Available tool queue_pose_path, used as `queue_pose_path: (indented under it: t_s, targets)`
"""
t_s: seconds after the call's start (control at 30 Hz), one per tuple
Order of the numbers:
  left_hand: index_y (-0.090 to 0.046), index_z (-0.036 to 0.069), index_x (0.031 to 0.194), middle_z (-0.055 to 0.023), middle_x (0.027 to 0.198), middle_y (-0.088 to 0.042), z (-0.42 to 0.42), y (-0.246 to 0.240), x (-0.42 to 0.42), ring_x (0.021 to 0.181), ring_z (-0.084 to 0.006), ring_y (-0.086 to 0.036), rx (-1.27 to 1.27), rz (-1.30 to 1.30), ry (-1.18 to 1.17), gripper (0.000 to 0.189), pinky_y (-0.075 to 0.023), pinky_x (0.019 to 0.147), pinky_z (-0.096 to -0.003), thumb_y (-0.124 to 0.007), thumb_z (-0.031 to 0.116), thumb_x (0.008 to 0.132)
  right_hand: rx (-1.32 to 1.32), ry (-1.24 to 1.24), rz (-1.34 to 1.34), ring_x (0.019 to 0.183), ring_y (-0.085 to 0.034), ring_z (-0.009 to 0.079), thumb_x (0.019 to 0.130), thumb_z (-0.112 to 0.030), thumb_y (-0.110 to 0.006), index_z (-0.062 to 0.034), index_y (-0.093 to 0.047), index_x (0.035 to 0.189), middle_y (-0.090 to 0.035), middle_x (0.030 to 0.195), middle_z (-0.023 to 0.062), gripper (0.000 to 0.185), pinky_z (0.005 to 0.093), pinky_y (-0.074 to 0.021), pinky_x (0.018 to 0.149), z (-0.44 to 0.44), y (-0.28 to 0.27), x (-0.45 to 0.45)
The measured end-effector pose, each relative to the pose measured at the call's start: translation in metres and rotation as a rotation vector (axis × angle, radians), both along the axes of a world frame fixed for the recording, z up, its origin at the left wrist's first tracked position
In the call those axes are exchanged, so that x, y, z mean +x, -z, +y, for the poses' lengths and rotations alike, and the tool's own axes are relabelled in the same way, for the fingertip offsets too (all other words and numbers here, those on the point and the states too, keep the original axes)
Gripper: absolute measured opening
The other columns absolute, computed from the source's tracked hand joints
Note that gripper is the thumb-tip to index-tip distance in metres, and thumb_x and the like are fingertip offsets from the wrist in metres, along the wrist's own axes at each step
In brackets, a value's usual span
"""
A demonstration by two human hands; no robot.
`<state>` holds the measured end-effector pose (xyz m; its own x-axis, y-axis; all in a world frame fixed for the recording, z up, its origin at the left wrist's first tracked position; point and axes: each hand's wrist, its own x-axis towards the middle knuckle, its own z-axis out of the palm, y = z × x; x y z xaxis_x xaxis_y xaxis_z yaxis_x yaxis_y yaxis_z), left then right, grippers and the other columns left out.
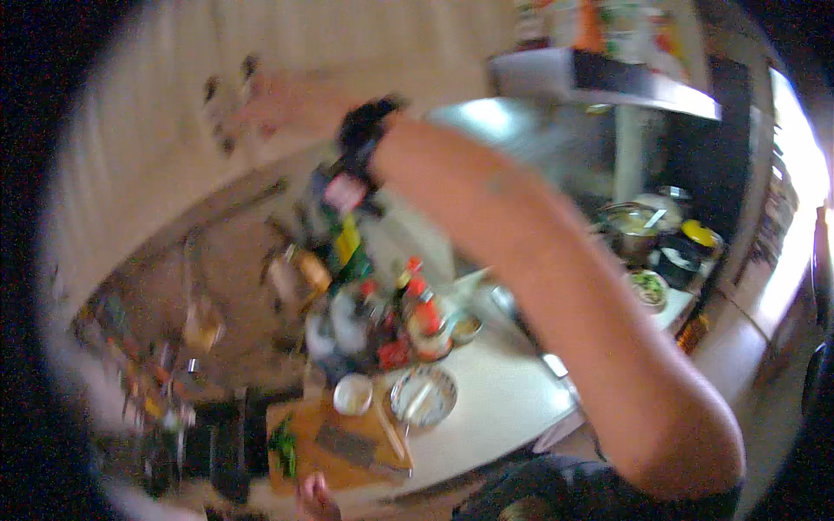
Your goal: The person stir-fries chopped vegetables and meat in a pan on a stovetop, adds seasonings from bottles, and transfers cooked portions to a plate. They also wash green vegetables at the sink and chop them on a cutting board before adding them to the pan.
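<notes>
My right arm stretches up across the view, with a dark band at the wrist. Beyond it my right hand [283,98] is strongly blurred against the pale wooden surface; whether it holds anything cannot be told. My left hand [316,492] shows partly at the bottom, beside the near edge of a wooden cutting board [339,472]. On the board lie green leafy vegetables [285,446] and a wide, dark-bladed knife [345,444]. A small white bowl [353,394] stands at the board's far edge. Right of it is a patterned plate [424,396] with a pale, long thing on it.
Bottles with red caps [425,306] crowd the white counter [488,397] behind the plate. Further right stand a pot [632,228] and a bowl of chopped greens [648,288]. A range hood [534,75] with packages on top juts out above. Utensils [153,391] are blurred at left.
</notes>
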<state>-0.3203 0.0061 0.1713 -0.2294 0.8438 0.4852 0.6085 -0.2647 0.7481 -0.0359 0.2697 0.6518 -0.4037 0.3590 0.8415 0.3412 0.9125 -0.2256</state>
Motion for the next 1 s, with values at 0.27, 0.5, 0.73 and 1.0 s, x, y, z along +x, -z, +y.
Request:
queue_pose_path:
  t_s: [0.27, 0.5, 0.73, 1.0]
  targets:
    - [-0.058, 0.002, 0.096, -0.0081, 0.087, -0.05, 0.01, -0.092, -0.029, 0.066, -0.0145, -0.047, 0.117, 0.175, 0.028, 0.009, -0.0384, 0.056, -0.0268, -0.057, 0.005, 0.087, -0.167, 0.168, -0.158, 0.072, -0.047, 0.0158, 0.095, -0.04, -0.051, -0.0028, -0.049, 0.111, -0.053, 0.089, 0.0059, 0.04, 0.0283, -0.0442, 0.062, -0.184, 0.0, 0.048]
    - [-0.054, 0.005, 0.108, -0.0123, 0.1, -0.058, 0.079, -0.236, -0.013, 0.079, -0.0254, -0.057, 0.412, 0.541, 0.143, 0.031, -0.0478, 0.066, -0.0339, -0.067, 0.007, 0.08, 0.005, 0.314, -0.268, 0.08, -0.055, 0.0207, 0.088, -0.032, -0.057, -0.0068, -0.054, 0.113, -0.059, 0.094, 0.009, 0.036, 0.0335, -0.048, 0.067, -0.294, 0.027, 0.118]
    - [-0.057, 0.006, 0.108, -0.0092, 0.095, -0.063, 0.157, -0.333, 0.099, 0.085, -0.0183, -0.062, 0.453, 0.362, 0.433, 0.024, -0.0496, 0.07, -0.0288, -0.064, 0.017, 0.088, 0.515, 0.389, -0.312, 0.088, -0.063, 0.0255, 0.081, -0.024, -0.063, -0.0107, -0.058, 0.115, -0.065, 0.098, 0.0121, 0.036, 0.0386, -0.0519, 0.073, -0.275, 0.025, 0.146]
    - [-0.057, 0.005, 0.111, -0.0136, 0.098, -0.064, 0.245, -0.257, 0.196, 0.09, -0.026, -0.063, 0.505, 0.467, 0.432, 0.031, -0.0501, 0.078, -0.0358, -0.064, 0.022, 0.087, -0.056, 0.064, 0.053, 0.088, -0.063, 0.0312, 0.075, -0.038, -0.07, -0.0009, -0.055, 0.107, -0.064, 0.098, 0.017, 0.051, 0.039, -0.0503, 0.077, -0.165, 0.007, 0.034]
